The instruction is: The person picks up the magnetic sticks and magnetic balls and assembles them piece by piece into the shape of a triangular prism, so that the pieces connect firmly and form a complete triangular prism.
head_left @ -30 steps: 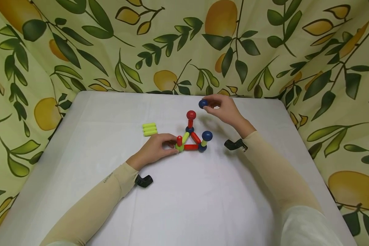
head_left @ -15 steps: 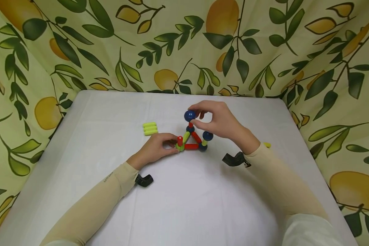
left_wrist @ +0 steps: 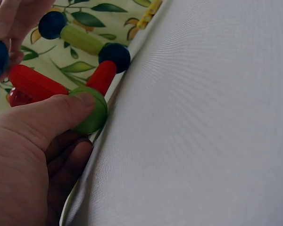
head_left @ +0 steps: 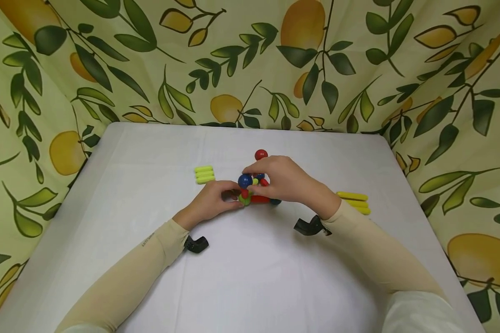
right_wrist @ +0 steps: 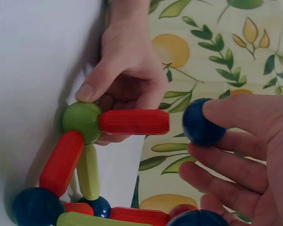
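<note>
My left hand (head_left: 210, 201) pinches a green ball (right_wrist: 81, 122) at the left corner of a triangle built from rods and balls on the table. A red rod (right_wrist: 134, 122) stands up from that ball. Between the thumb and fingers of my right hand (head_left: 281, 178) is a blue ball (right_wrist: 196, 123), close over the red rod's free end, with a small gap in the right wrist view. Another corner carries a light green rod (left_wrist: 81, 40) topped by a blue ball (left_wrist: 52, 25). A red ball (head_left: 261, 154) tops the back post. My right hand hides part of the triangle in the head view.
Several light green rods (head_left: 204, 175) lie side by side left of the triangle. Yellow rods (head_left: 354, 202) lie on the right, beside my right forearm. A leaf-and-fruit patterned curtain (head_left: 225, 108) hangs behind the white-covered table (head_left: 241, 277).
My right hand has carried the blue ball left and toward me, from beyond the back post to over the upright red rod. My left hand has stayed on the green ball.
</note>
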### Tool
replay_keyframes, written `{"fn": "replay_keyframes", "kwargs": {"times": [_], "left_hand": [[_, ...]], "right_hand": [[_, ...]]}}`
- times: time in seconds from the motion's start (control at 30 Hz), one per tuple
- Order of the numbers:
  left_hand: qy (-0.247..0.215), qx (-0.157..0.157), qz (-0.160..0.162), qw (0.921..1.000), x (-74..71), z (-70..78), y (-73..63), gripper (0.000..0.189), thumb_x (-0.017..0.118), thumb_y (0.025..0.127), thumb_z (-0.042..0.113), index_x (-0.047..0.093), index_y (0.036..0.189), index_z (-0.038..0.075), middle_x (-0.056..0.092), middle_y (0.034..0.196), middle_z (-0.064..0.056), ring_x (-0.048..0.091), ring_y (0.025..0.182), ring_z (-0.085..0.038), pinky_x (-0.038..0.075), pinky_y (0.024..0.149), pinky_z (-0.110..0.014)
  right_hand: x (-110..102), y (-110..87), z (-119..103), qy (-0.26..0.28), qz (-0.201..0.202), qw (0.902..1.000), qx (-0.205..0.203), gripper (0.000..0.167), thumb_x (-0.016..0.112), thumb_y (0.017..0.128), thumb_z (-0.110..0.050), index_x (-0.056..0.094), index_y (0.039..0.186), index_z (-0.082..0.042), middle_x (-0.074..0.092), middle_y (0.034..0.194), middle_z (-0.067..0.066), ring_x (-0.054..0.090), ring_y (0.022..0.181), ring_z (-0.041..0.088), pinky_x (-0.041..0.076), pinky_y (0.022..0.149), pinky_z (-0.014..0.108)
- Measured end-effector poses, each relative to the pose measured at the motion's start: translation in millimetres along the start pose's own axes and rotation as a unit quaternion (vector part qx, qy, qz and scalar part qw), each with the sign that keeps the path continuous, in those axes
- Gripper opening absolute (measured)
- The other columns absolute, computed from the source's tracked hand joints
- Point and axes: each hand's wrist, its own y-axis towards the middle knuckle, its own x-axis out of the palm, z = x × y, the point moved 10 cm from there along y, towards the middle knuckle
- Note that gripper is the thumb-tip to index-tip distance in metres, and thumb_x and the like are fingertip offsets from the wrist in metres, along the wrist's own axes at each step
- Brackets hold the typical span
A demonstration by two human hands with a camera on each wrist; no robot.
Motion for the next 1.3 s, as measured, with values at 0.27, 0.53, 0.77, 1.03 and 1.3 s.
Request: {"fn": "replay_keyframes", "kwargs": {"times": [0.27, 0.53, 0.77, 1.03, 1.3], "left_hand": [[-0.003, 0.000, -0.003, 1.0000, 0.9, -0.3, 0.6, 0.036, 0.091, 0.091, 0.013, 0.079, 0.124, 0.009, 0.078, 0.115, 0.000, 0.071, 0.100, -0.015, 0.059, 0.093, -0.038], [0.003, -0.008, -0.006, 0.9999, 1.1, -1.1, 1.4, 0.036, 0.092, 0.090, 0.013, 0.079, 0.123, 0.008, 0.078, 0.114, -0.001, 0.071, 0.099, -0.016, 0.059, 0.093, -0.037], [0.004, -0.023, -0.005, 0.9997, 0.9, -2.5, 1.4, 0.037, 0.092, 0.089, 0.011, 0.078, 0.122, 0.006, 0.077, 0.113, -0.001, 0.071, 0.099, -0.017, 0.059, 0.092, -0.037], [0.042, -0.053, -0.035, 0.9971, -32.8, 10.5, 10.0, 0.035, 0.088, 0.094, 0.014, 0.077, 0.126, 0.003, 0.076, 0.118, -0.007, 0.071, 0.102, -0.019, 0.059, 0.096, -0.039], [0.105, -0.146, 0.031, 0.9832, -119.9, -10.4, 6.2, 0.026, 0.075, 0.103, 0.009, 0.077, 0.128, 0.001, 0.075, 0.121, -0.016, 0.069, 0.106, -0.031, 0.054, 0.098, -0.050]], "right_hand": [[6, -0.4, -3, -0.028, 0.000, 0.9993, -0.023, 0.029, 0.088, 0.093, -0.023, 0.082, 0.119, -0.009, 0.079, 0.108, 0.000, 0.069, 0.094, 0.021, 0.056, 0.085, 0.036], [-42, -23.8, -4, 0.019, 0.129, 0.9909, -0.033, 0.036, 0.086, 0.094, -0.016, 0.078, 0.128, -0.007, 0.077, 0.121, 0.005, 0.068, 0.110, 0.022, 0.057, 0.094, 0.043], [-69, -79.4, 55, 0.204, 0.338, 0.9165, 0.064, 0.017, 0.065, 0.104, 0.003, 0.075, 0.116, 0.006, 0.075, 0.108, 0.011, 0.068, 0.092, 0.021, 0.056, 0.085, 0.027], [0, -107.0, 113, 0.349, 0.267, 0.8688, 0.229, 0.024, 0.064, 0.106, 0.001, 0.066, 0.128, 0.011, 0.065, 0.116, 0.030, 0.067, 0.094, 0.030, 0.058, 0.082, 0.024], [33, -102.1, 110, 0.340, 0.171, 0.8997, 0.215, 0.037, 0.069, 0.100, 0.003, 0.066, 0.136, 0.001, 0.068, 0.130, 0.017, 0.064, 0.112, 0.029, 0.054, 0.099, 0.022]]}}
